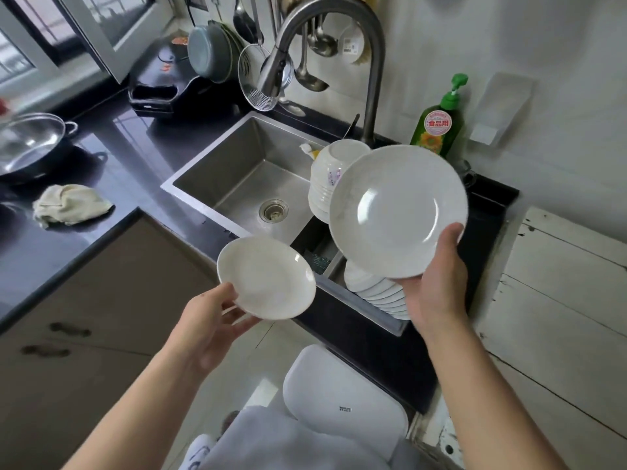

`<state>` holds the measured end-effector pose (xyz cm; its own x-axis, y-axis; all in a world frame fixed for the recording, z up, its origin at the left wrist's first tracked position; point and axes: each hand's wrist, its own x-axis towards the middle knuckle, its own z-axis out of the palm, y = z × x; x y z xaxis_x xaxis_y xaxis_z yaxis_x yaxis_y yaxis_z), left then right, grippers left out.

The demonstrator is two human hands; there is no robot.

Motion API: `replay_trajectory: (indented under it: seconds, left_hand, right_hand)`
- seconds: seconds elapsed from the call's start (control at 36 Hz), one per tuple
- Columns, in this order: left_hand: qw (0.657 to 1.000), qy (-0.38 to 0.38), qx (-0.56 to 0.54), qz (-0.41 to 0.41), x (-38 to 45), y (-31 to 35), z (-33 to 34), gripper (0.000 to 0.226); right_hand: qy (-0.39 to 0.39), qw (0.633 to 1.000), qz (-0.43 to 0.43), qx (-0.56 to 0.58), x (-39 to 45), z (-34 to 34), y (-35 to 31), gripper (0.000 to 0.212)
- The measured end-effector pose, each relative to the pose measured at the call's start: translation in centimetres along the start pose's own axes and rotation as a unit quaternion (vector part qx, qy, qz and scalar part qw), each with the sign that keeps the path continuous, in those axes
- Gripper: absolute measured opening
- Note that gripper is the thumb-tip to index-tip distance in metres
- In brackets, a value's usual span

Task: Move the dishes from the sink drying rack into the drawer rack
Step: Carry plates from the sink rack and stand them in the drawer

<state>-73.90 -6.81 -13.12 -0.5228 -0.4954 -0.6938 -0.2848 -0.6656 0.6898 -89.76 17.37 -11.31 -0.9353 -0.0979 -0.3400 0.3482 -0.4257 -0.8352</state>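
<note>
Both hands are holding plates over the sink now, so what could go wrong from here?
1. The left hand pinches the small plate only at its near rim; it could tip or slip.
2. The right hand holds the large plate close to the stacked bowls; a swing could knock them.
3. The drawer rack is out of view.

The large plate (398, 212) and the small plate (266, 278) look like glazed white ceramic, smooth and glossy, with soft highlights. The stacked bowls (325, 181) have the same shiny glaze. The sink (237, 171) is brushed steel, dull and finely grained; the tap (339, 28) is a similar satin metal. The countertop (101, 164) is dark polished stone, mirror-like. The rag (71, 205) is crumpled, matt cloth. The soap bottle (439, 120) is glossy green plastic. The cabinet (559, 300) beside it is chipped, white-painted wood.
</note>
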Motion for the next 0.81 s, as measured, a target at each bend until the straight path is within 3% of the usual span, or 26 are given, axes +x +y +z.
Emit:
replay_trajectory:
  seconds: [0.08, 0.28, 0.39, 0.61, 0.81]
  left_hand:
    - [1.0, 0.016, -0.023, -0.004, -0.8, 0.0, -1.7, 0.04]
    - [0.991, 0.115, -0.068, -0.002, -3.0, -1.7, -9.2, 0.047]
    - [0.978, 0.18, -0.099, 0.016, -4.9, -2.4, -15.7, 0.032]
    - [0.937, 0.271, -0.197, 0.103, -13.4, -5.7, -35.2, 0.032]
    - [0.847, 0.416, -0.316, 0.103, -23.8, -11.9, -57.6, 0.031]
  right_hand:
    - [-0.006, 0.999, 0.041, -0.02, -1.1, 0.9, 1.7, 0.043]
    - [-0.048, 0.985, 0.14, -0.089, -5.3, 4.5, 7.2, 0.052]
    - [-0.109, 0.967, 0.173, -0.153, -8.7, 8.0, 10.4, 0.055]
    - [-0.232, 0.922, 0.186, -0.249, -21.4, 19.0, 20.7, 0.052]
    - [-0.308, 0.874, 0.236, -0.293, -37.7, 26.2, 32.5, 0.044]
